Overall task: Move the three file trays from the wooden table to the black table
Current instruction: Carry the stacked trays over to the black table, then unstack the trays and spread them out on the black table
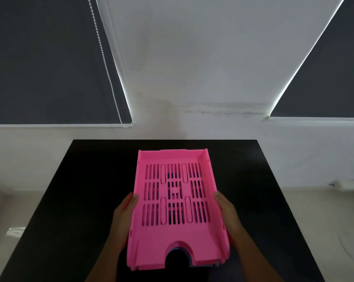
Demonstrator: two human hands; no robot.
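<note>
Hands: left and right grip pink tray by its sides over black surface. Blue-grey tray nested underneath; third not visible. Probably final placement.

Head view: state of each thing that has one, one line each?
pink tray: upright, empty, gripped by both long sides over the black table, on top of another tray
lower tray: bluish edge peeks out under the pink one, mostly hidden
left hand: clasps the tray's left side
right hand: clasps the tray's right side
black table: bare around the trays
window blinds: drawn down
</note>
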